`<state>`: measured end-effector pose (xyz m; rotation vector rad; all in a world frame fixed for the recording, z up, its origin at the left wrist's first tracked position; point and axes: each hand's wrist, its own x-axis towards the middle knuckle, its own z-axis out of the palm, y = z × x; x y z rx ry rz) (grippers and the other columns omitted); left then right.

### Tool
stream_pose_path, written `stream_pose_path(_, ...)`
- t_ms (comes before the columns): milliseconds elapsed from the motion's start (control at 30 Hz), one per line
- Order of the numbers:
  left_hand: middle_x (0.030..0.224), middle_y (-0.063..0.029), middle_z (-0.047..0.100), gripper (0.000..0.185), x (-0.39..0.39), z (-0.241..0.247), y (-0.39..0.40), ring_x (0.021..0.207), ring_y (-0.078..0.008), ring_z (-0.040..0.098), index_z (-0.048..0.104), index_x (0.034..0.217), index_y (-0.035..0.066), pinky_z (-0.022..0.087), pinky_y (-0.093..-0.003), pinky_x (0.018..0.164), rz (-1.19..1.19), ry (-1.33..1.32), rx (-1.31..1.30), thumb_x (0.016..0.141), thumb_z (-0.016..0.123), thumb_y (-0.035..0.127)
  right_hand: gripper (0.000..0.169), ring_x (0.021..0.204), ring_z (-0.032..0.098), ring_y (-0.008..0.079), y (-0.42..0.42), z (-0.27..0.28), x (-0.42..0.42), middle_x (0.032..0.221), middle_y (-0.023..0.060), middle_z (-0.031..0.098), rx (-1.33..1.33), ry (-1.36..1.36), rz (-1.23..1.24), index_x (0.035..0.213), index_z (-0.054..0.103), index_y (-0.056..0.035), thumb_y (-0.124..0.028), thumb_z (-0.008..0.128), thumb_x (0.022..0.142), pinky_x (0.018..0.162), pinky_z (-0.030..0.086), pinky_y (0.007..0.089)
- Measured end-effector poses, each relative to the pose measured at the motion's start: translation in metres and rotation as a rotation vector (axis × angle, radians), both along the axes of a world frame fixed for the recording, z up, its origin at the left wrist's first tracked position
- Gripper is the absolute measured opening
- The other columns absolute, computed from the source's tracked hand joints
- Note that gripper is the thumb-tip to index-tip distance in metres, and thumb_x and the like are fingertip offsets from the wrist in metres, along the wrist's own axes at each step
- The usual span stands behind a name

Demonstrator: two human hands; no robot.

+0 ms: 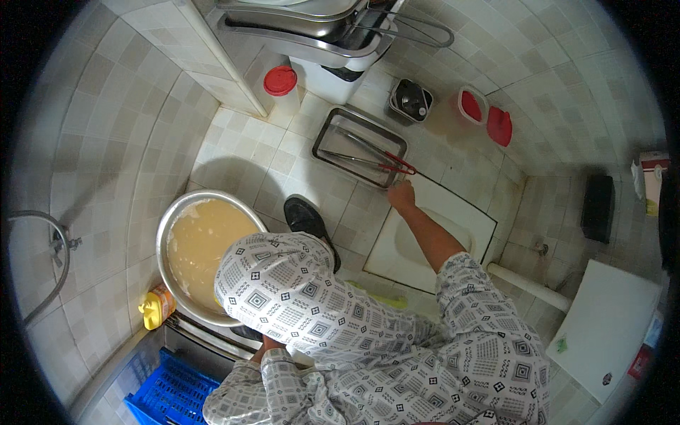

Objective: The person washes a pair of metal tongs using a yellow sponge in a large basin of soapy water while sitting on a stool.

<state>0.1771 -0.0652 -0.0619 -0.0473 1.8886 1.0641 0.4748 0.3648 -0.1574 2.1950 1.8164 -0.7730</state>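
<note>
My right hand [401,195] is at the near right corner of a rectangular metal tray [328,162] on the tiled floor, its fingers curled; whether it grips the rim is not clear. Inside the tray lie metal tongs with red handles [396,164], the handle end resting over the tray's right side, just above the hand. My left hand is out of view, with only part of the forearm [270,345] showing below the knee. A large round metal basin [163,239] holding cloudy tan liquid stands at the left, partly behind my patterned trouser leg.
A squat toilet [390,241] is set in the floor at right. Behind the tray stand a red-lidded container [280,82], stacked metal pans [303,45] and plastic containers [411,101]. A yellow-capped bottle [158,306] and blue plastic crate [175,390] are at lower left. A white pipe [531,288] runs right.
</note>
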Motion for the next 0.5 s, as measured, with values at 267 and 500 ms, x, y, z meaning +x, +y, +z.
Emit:
stream_pose_path(267,0.12,-0.0124,0.063,0.045,0.002,-0.005,0.022,0.1,-0.0224,0.065,0.05,0.13,-0.002,0.054,-0.0347,0.082,-0.03,-0.043,0.048,0.096,0.054,0.028,0.025,0.069,0.061,0.0241,0.016,-0.139,0.092,0.087,0.0159,0.06,-0.033,0.239,0.069,0.107,0.054,0.0044,-0.015,0.058,0.091,0.056,0.053,0.0364)
stream_pose_path(500,0.121,-0.0125,0.062,0.046,-0.004,0.01,0.004,0.1,-0.0232,0.065,0.049,0.131,-0.001,0.055,-0.0351,0.082,0.001,-0.004,-0.029,0.097,0.052,0.029,0.013,0.071,0.06,0.0259,0.004,-0.126,0.041,0.084,0.0165,0.061,-0.031,0.151,0.263,0.095,0.059,0.0043,-0.007,0.056,0.09,0.056,0.049,0.0382)
